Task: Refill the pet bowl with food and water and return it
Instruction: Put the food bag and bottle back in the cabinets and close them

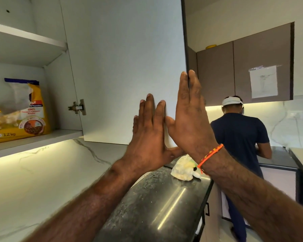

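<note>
Both hands are up on the open cupboard door (122, 67). The left hand (148, 135) lies flat on the white inside of the door with its fingers straight and spread. The right hand (189, 119) has straight fingers too, held close together at the door's right edge, with the fingertips wrapping over that edge. An orange thread band (211, 157) sits on the right wrist. The yellow pet food bag (18, 112) stands on the low shelf (42, 138) inside the cupboard, far to the left. No pet bowl shows. A crumpled bag (184, 169) lies on the dark counter (157, 206) below the hands. Another person (241, 135) stands farther off on the right, facing away.
</note>
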